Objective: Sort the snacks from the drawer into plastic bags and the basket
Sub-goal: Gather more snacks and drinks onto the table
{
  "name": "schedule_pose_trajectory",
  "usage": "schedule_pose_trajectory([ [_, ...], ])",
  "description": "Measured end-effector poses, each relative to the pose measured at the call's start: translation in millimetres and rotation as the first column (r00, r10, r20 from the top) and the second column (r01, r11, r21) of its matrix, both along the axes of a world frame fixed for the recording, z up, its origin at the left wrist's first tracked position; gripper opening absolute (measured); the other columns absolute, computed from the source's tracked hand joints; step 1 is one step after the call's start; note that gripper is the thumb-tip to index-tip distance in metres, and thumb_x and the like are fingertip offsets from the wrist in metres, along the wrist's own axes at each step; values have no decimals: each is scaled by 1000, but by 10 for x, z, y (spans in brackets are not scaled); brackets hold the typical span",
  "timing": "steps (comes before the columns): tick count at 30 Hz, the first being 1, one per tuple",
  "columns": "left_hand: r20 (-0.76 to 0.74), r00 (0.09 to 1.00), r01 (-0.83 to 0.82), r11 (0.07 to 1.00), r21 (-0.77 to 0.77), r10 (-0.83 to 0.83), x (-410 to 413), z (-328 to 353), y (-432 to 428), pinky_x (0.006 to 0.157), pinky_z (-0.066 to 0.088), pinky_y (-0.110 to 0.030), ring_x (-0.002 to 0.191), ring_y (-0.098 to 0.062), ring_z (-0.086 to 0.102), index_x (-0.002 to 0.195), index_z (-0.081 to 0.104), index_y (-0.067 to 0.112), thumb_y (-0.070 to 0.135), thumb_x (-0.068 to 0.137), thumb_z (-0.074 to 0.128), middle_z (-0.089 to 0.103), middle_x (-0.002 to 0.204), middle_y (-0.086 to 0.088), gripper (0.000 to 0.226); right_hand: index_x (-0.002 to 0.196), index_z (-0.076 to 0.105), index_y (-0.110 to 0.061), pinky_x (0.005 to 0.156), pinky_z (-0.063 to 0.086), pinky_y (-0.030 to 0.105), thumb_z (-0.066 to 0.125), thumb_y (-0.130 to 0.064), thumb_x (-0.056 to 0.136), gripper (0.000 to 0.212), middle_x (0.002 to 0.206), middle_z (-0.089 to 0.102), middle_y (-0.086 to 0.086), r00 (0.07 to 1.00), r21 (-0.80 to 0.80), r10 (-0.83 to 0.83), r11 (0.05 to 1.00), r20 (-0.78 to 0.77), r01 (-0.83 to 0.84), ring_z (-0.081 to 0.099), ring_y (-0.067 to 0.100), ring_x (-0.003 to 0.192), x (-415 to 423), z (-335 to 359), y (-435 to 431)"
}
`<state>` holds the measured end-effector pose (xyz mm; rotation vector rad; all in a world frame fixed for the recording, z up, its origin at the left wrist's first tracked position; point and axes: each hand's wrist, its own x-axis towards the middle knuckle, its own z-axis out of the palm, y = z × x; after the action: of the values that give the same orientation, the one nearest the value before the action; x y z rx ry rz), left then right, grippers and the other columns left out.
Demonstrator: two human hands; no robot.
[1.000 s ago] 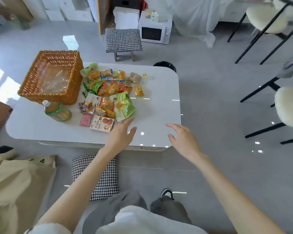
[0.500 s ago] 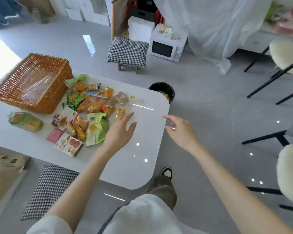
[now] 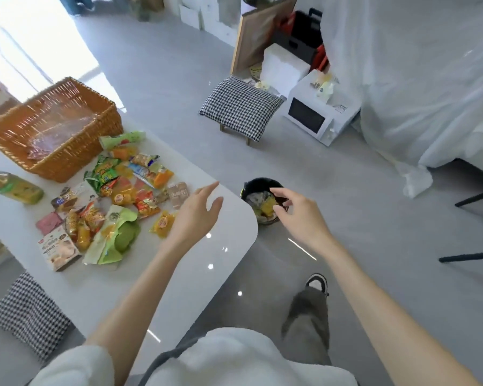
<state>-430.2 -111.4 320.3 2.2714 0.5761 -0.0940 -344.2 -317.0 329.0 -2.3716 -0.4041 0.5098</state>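
A heap of colourful snack packets (image 3: 117, 196) lies on the white table (image 3: 179, 288), just right of a wicker basket (image 3: 76, 160) that holds clear plastic bags (image 3: 59, 129). A small box of biscuits (image 3: 57, 250) and a pink packet (image 3: 48, 222) lie at the heap's near edge. A drink bottle (image 3: 13, 188) lies on its side at the left. My left hand (image 3: 197, 215) hovers open over the table beside a yellow packet (image 3: 163, 224). My right hand (image 3: 299, 215) hangs open past the table's corner, above the floor, holding nothing.
A black bin (image 3: 258, 185) with rubbish stands on the floor at the table's far corner. Houndstooth stools (image 3: 239, 107) (image 3: 25, 316) stand beyond and beside the table. A white microwave (image 3: 313, 115) sits on the floor by a draped white sheet (image 3: 418, 79). Black chair legs (image 3: 469, 256) are at the right.
The view has swung right and moved round the table's corner. Both hands stay open and have drifted towards the table's far right corner, the right one now over the bin.
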Motion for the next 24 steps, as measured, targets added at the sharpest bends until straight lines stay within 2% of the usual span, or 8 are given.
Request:
schedule_pose_trajectory([
  [3,-23,994,-103,995,8,103,590,-44,-322,99,32,-29,129,-21,43,146,37,28,34,100,43,45,143,-3,47,129,57,-32,95,46,33,56,-21,91,40,126,62,-10,988,-31,152,988,11,-152,58,13,109,780,-61,-203],
  [11,-17,902,-432,901,-27,432,1982,98,-927,102,33,-31,129,-20,44,144,41,26,33,99,47,49,141,-5,46,133,54,-31,97,46,32,57,-22,93,40,130,59,-11,877,-30,479,877,-38,-480,58,11,106,2603,132,-472],
  [14,-3,846,-532,846,-36,532,2404,113,-931,103,35,-34,130,-20,44,144,41,25,35,99,47,48,143,-3,46,134,54,-29,98,47,32,57,-20,94,41,130,59,-10,827,14,557,830,-70,-558,57,12,107,3201,136,-329],
  [17,0,793,-609,792,-37,610,2808,48,-845,108,34,-36,134,-18,41,145,40,25,35,99,46,45,146,-1,48,135,52,-28,94,44,25,55,-20,95,41,131,57,-10,753,27,654,756,-75,-654,57,11,109,3757,73,-93],
  [24,-24,671,-741,671,10,741,3917,-71,-440,104,32,-32,132,-20,43,146,38,22,32,100,46,46,144,-5,48,135,53,-27,92,52,33,57,-19,94,42,128,60,-9,628,60,775,632,-77,-772,60,11,105,5006,-42,722],
])
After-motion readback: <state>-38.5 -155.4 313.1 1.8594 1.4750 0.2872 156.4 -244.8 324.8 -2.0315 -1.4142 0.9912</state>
